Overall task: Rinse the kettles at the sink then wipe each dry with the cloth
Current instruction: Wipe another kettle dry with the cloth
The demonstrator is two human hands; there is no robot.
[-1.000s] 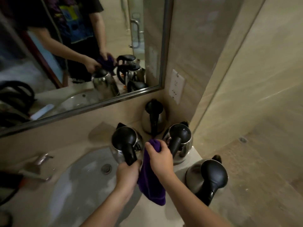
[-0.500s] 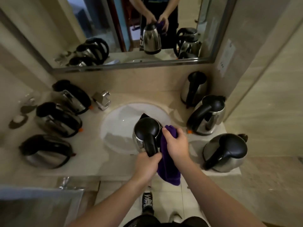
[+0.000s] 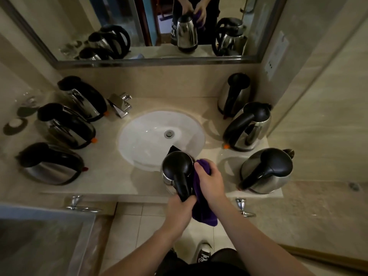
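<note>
The held kettle (image 3: 178, 172) is shown upright at the near rim of the sink (image 3: 151, 136), gripped by its handle in the left hand (image 3: 180, 208). The purple cloth (image 3: 201, 196) is pressed against its right flank by the clasping right hand (image 3: 211, 182).

left hand (image 3: 180, 210) gripping, right hand (image 3: 210, 183) clutching

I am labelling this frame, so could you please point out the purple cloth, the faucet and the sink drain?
purple cloth (image 3: 203, 213): head view, on its hanging lower part.
faucet (image 3: 121, 105): head view, on its chrome body.
sink drain (image 3: 169, 134): head view, on its metal centre.
</note>
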